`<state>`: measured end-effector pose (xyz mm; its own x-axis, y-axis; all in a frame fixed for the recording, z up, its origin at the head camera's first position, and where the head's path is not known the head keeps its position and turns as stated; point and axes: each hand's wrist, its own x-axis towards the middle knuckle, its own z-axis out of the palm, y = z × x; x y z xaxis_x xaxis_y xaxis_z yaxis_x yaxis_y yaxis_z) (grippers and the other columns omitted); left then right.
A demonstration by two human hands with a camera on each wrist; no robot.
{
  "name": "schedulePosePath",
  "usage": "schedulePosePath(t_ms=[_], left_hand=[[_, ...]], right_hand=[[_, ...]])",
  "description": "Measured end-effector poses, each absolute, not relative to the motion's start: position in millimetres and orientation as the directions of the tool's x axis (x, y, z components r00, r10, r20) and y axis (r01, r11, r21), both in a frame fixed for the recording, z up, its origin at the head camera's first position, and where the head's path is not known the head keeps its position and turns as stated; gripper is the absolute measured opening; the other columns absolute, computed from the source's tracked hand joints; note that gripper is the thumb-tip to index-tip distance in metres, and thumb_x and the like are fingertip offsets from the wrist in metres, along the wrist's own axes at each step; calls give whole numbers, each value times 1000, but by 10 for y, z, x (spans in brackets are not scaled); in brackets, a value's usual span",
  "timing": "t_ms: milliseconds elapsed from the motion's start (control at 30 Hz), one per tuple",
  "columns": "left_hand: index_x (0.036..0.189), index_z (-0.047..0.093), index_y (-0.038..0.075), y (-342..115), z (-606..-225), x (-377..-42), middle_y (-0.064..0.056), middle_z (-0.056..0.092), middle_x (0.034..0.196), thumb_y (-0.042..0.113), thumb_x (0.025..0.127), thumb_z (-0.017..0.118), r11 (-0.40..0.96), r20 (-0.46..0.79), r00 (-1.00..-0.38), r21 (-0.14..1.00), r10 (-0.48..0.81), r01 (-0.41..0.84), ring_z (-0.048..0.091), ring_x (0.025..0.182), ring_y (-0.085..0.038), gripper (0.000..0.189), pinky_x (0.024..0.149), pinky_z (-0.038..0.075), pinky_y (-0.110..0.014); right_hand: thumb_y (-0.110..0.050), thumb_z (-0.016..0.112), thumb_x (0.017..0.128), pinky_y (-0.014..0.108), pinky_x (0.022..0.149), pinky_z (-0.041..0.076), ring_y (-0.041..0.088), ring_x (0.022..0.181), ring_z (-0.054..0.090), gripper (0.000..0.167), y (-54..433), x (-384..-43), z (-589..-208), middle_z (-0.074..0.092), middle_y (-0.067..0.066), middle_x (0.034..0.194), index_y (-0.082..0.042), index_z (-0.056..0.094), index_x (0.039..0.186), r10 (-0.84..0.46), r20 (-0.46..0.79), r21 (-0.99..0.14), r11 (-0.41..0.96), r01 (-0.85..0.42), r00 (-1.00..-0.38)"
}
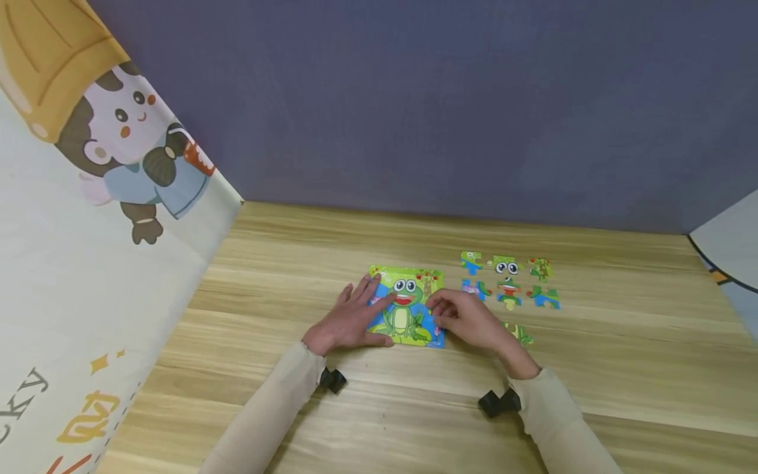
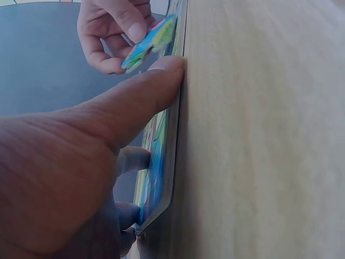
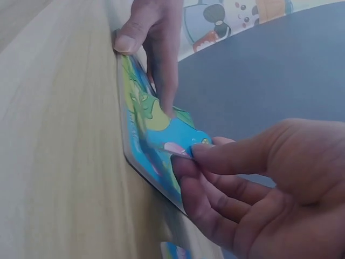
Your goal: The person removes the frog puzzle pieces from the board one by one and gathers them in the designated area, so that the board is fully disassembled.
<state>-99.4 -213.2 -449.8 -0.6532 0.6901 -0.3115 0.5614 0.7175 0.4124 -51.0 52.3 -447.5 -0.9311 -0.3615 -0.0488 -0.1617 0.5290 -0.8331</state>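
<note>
A frog picture puzzle board (image 1: 408, 329) lies on the wooden table between both hands. My left hand (image 1: 355, 317) rests on its left side with fingers spread, the thumb near the lower edge. Over the right side, my right hand (image 1: 472, 320) pinches a puzzle piece between thumb and fingers. In the right wrist view this puzzle piece (image 3: 180, 134), blue and green with a pink patch, is tilted up from the board. The left wrist view also has the puzzle piece (image 2: 156, 42), above the left thumb.
Right of the board lie several loose puzzle pieces in rows, among them one with the frog's eyes (image 1: 506, 266) and one with its mouth (image 1: 509, 293). Another green puzzle piece (image 1: 521, 334) lies partly behind the right wrist. A dark blue wall (image 1: 444, 112) rises behind the table.
</note>
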Motion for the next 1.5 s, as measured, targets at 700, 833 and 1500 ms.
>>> schedulePosePath(t_ms=[700, 833, 1500], left_hand=[[160, 26, 23, -2133, -4471, -980, -18, -4, 170, 54, 90, 68, 723, -320, -655, 414, 685, 553, -7, 158, -36, 88, 126, 5, -61], [160, 26, 22, -2129, -4461, -975, -18, -4, 169, 54, 90, 68, 721, -320, -653, 414, 686, 555, -6, 158, -36, 88, 126, 5, -61], [161, 23, 23, -2144, -4450, -966, -17, -6, 170, 56, 90, 67, 728, -329, -655, 409, 680, 551, -8, 158, -35, 90, 127, 4, -60]], right_hand=[[-2, 61, 97, 22, 74, 57, -2, 90, 64, 30, 1503, -245, -4270, 69, 19, 109, 4, 62, 127, -204, -84, -855, 517, -34, -975], [-1, 62, 96, 18, 73, 56, -4, 89, 65, 30, 1715, -159, -4265, 72, 8, 105, 5, 64, 125, -165, -53, -833, 551, -48, -985], [1, 63, 94, 12, 72, 54, -16, 90, 61, 32, 2351, 121, -4399, 59, -39, 101, 9, 62, 126, -75, -76, -764, 646, 10, -994]])
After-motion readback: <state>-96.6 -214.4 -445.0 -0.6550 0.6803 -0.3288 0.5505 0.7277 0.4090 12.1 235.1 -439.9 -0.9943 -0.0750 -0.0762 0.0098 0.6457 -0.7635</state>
